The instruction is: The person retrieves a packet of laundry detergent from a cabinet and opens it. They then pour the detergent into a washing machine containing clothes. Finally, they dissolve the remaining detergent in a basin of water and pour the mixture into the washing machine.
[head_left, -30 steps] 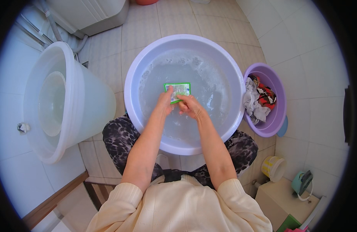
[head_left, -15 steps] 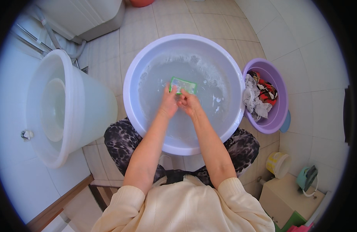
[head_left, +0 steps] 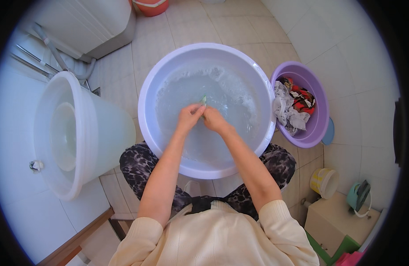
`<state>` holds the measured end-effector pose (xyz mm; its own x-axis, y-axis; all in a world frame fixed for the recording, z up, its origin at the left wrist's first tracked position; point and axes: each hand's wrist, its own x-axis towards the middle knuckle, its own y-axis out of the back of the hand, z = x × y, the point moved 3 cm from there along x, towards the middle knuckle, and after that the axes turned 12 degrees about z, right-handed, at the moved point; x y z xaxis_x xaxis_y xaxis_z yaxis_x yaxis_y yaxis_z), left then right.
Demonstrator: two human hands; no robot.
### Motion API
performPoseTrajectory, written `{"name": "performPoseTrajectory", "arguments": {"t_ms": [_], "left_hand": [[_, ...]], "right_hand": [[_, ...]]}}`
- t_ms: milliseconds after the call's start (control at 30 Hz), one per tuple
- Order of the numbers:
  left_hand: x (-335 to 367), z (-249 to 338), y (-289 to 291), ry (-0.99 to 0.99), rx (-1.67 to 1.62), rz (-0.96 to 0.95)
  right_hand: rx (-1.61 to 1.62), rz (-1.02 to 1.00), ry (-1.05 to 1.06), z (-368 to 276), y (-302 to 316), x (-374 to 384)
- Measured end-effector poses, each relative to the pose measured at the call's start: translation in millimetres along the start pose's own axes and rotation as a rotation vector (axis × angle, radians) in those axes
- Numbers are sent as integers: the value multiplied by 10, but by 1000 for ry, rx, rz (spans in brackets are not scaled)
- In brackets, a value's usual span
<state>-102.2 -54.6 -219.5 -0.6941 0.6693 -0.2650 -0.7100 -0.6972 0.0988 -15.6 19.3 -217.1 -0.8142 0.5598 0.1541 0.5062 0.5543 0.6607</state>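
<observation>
A wide pale lavender basin point(head_left: 145, 116) stands in front of me between my knees, holding cloudy water point(head_left: 213, 148) with suds along its far side. Above the water, near the middle, both my hands meet at a small, pale, green-edged piece point(head_left: 203, 100), now narrow and mostly covered by fingers; whether it is cloth or film I cannot make out. My left hand point(head_left: 190, 116) pinches it from the left. On the other side my right hand point(head_left: 214, 119) has its fingers closed round its lower part.
Touching the basin's right side is a purple tub point(head_left: 322, 104) of patterned clothes point(head_left: 297, 106). A tall translucent bucket point(head_left: 107, 124) stands at left. Far off is a red bucket point(head_left: 152, 8). At lower right, a yellow-and-white pail point(head_left: 325, 182) stands near a beige cabinet point(head_left: 331, 217).
The green-edged piece was spread as a flat rectangle and is now bunched or turned edge-on between my hands. My right hand has closed more round it. The view has shifted slightly.
</observation>
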Motion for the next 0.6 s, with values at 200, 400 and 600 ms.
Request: {"name": "performPoseTrajectory", "arguments": {"t_ms": [200, 400, 600], "left_hand": [[-75, -10, 86, 234, 67, -114], [-66, -257, -85, -259, 9, -154], [-96, -402, -125, -322, 278, -235]], "right_hand": [[-152, -107, 117, -140, 193, -45], [-190, 36, 160, -75, 110, -208], [54, -266, 142, 189, 35, -226]]}}
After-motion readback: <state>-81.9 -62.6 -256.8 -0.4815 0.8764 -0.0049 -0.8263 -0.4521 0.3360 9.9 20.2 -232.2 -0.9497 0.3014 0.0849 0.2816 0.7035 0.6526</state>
